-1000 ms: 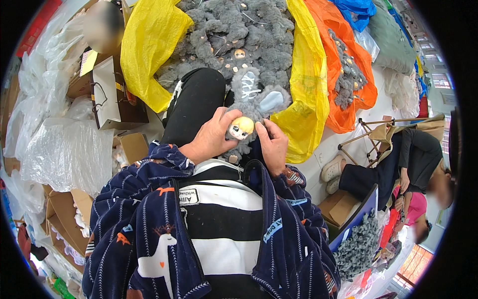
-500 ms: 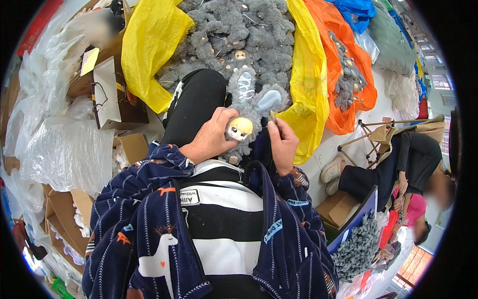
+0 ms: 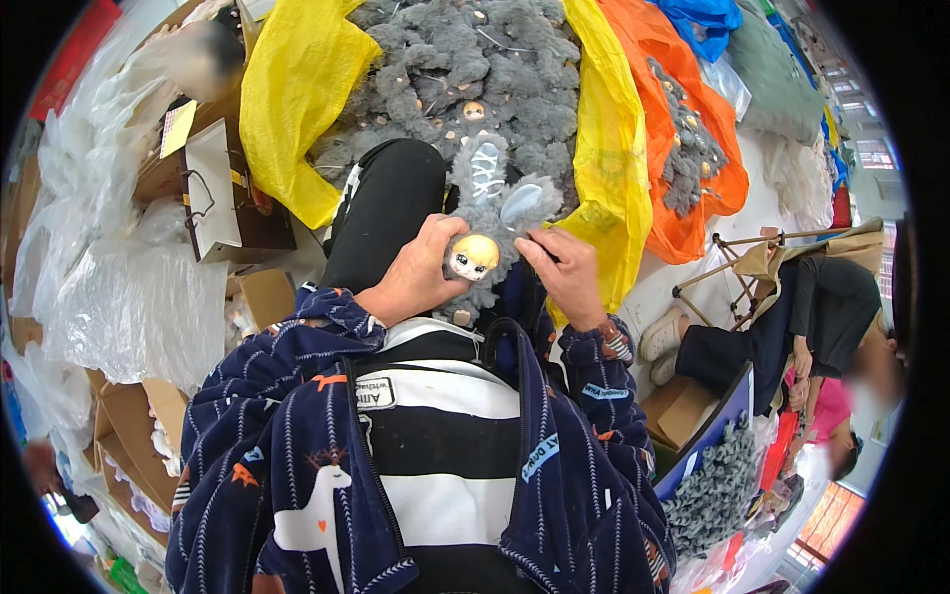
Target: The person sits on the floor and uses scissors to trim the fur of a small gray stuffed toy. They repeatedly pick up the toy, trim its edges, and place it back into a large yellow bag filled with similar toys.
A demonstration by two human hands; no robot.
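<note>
A grey plush doll (image 3: 487, 213) with long rabbit ears, a hard face and yellow hair is in front of my lap, face up. My left hand (image 3: 418, 272) is closed around the side of its head and body. One ear has criss-cross white lacing, the other a pale blue lining. On the doll's other side, my right hand (image 3: 568, 275) pinches right at the fur below the pale-lined ear. Whatever lies between those fingertips is too small or hidden to make out.
Beyond my knee, a yellow sack (image 3: 614, 129) holds a heap of similar grey plush dolls (image 3: 465, 59). An orange bag (image 3: 717, 129) with more stands to its right. Cardboard boxes (image 3: 267, 292) and plastic sheeting (image 3: 139, 307) lie left. A co-worker sits at right.
My right hand has shifted, bringing its pinched fingertips against the doll's fur near the ear; the small thing that stuck up from them no longer shows. My left hand keeps its hold.
</note>
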